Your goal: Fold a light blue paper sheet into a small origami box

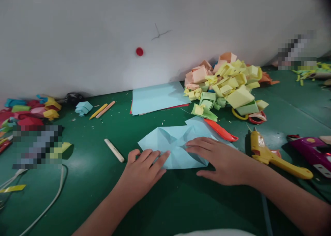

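A light blue sheet of paper (165, 136), creased and partly folded, lies on the green table in front of me. My left hand (146, 168) rests at its lower left edge, fingers apart, the index fingertip touching the paper. Over the right side lies my right hand (219, 158), its fingers stretched out on a raised fold and the thumb apart below. Part of the right side of the sheet is hidden under that hand. Behind it, a red-orange cutter (221, 130) lies on another piece of blue paper.
A stack of blue sheets (159, 97) lies by the wall. Right of it is a heap of folded paper pieces (232, 82). A yellow glue gun (278, 156) and a purple power strip (310, 151) lie at right. Left are a whitish stick (114, 150) and a white cable (58, 191).
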`<state>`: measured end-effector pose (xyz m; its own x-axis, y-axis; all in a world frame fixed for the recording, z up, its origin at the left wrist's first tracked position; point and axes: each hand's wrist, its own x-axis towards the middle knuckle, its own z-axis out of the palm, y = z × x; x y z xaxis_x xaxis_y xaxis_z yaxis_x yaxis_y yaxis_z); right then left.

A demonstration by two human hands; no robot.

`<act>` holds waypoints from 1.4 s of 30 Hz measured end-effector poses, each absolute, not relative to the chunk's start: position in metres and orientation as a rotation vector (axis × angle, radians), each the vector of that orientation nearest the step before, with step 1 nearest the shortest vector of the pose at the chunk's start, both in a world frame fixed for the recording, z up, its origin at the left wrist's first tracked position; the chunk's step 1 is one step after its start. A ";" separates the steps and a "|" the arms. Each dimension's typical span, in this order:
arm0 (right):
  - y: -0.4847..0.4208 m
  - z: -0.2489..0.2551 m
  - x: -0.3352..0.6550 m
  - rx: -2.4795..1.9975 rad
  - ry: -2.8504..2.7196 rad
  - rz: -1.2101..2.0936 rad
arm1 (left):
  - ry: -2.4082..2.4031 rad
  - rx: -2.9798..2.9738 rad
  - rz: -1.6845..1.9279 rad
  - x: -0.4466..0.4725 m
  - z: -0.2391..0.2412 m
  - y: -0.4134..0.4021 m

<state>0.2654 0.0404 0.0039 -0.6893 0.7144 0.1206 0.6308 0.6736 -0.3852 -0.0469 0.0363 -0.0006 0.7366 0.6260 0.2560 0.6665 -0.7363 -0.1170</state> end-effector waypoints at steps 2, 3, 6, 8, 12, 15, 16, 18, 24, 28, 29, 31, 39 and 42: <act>0.039 0.002 0.262 -1.091 -2.621 0.419 | -0.996 -2.730 -0.323 -0.047 -0.001 0.037; 0.038 0.001 0.260 -1.072 -2.632 0.391 | -0.978 -2.734 -0.322 -0.047 -0.002 0.038; 0.037 -0.001 0.255 -0.957 -2.684 0.280 | -0.936 -2.772 -0.320 -0.048 -0.001 0.038; 0.037 -0.002 0.251 -0.900 -2.694 0.240 | -0.931 -2.807 -0.329 -0.048 0.000 0.038; 0.041 -0.003 0.247 -0.809 -2.637 0.332 | -0.996 -2.844 -0.345 -0.048 0.002 0.036; 0.046 -0.005 0.251 -0.828 -2.525 0.430 | -1.059 -2.882 -0.493 -0.049 0.003 0.036; 0.047 -0.006 0.252 -0.849 -2.484 0.465 | -1.071 -2.905 -0.567 -0.049 0.003 0.036; 0.048 -0.008 0.255 -0.894 -2.413 0.545 | -1.094 -2.956 -0.701 -0.050 0.004 0.036; 0.050 -0.008 0.257 -1.001 -2.330 0.752 | -1.121 -3.076 -0.894 -0.055 0.002 0.042; 0.051 -0.002 0.260 -1.000 -2.363 0.722 | -1.187 -3.012 -1.001 -0.056 0.002 0.044; 0.051 -0.001 0.261 -0.989 -2.375 0.704 | -1.192 -3.008 -1.012 -0.056 0.003 0.044; 0.051 0.001 0.263 -0.933 -2.399 0.676 | -1.153 -3.057 -0.967 -0.055 0.006 0.042; 0.045 -0.006 0.257 -0.718 -2.640 0.508 | -0.820 -3.115 -0.502 -0.039 -0.003 0.033; 0.043 -0.009 0.251 -0.754 -2.649 0.458 | -0.799 -3.095 -0.564 -0.037 -0.009 0.032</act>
<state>0.2512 0.0430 -0.0090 -0.7981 0.5530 0.2395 0.4404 0.8065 -0.3945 -0.0371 0.0325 -0.0087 0.8188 0.4862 0.3052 0.4501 -0.8737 0.1844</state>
